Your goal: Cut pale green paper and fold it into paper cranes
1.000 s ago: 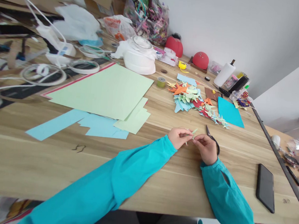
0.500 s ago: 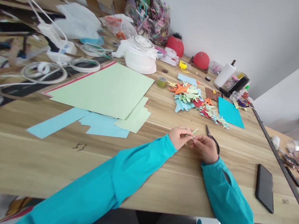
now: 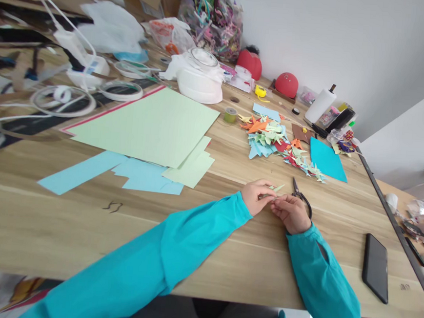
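Between my two hands is a small folded piece of pale green paper (image 3: 278,188), its pointed tip sticking out past the fingers. My left hand (image 3: 257,197) pinches it from the left, mostly covering it. From the right, my right hand (image 3: 291,213) has thumb and forefinger pinched together at its lower edge. Black-handled scissors (image 3: 307,202) lie on the table just behind my right hand. Beyond the hands is a pile of folded paper cranes (image 3: 268,134) in green, blue, orange and red.
Large pale green sheets (image 3: 144,124) and light blue paper pieces (image 3: 152,178) lie to the left. A turquoise sheet (image 3: 328,159) is at the back right, a black phone (image 3: 376,267) at the right. Cables (image 3: 62,103) and a white bundle (image 3: 199,82) stand farther back.
The green folded paper has turned slightly, its tip now pointing farther right. My fingers have shifted a little around it; both hands stay in nearly the same place.
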`<state>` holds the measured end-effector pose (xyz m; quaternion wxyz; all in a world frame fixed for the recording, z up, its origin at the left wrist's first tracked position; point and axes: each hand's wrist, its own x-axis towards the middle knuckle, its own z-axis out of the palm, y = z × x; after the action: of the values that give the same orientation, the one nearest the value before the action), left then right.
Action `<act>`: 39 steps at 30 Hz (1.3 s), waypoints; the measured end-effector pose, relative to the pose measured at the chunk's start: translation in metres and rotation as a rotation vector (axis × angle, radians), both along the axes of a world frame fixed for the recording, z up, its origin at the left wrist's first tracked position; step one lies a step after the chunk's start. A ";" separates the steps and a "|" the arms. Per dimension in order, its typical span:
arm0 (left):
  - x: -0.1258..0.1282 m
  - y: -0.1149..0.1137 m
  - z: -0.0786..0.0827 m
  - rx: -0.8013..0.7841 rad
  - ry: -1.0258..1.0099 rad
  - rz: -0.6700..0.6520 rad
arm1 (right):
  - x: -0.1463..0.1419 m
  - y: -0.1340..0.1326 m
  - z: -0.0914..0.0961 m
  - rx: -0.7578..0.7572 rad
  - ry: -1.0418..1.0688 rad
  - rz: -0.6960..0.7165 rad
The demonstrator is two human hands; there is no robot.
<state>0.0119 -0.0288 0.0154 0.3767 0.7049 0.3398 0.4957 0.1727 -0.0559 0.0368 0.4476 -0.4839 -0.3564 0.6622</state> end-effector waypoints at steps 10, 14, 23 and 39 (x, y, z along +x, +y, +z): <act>0.001 -0.002 -0.003 0.084 -0.017 -0.002 | -0.006 -0.001 0.002 -0.020 0.017 -0.080; 0.002 -0.002 -0.002 0.081 -0.001 0.006 | -0.007 -0.003 0.002 0.006 0.022 -0.126; 0.005 -0.003 0.000 -0.122 -0.067 0.005 | -0.007 -0.003 0.000 0.181 -0.095 -0.112; 0.007 0.002 0.000 -0.341 -0.214 0.014 | -0.012 -0.004 0.001 0.287 -0.164 -0.118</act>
<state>0.0192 -0.0266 0.0154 0.5210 0.5720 0.3818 0.5057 0.1609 -0.0601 0.0378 0.5195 -0.4875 -0.4537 0.5354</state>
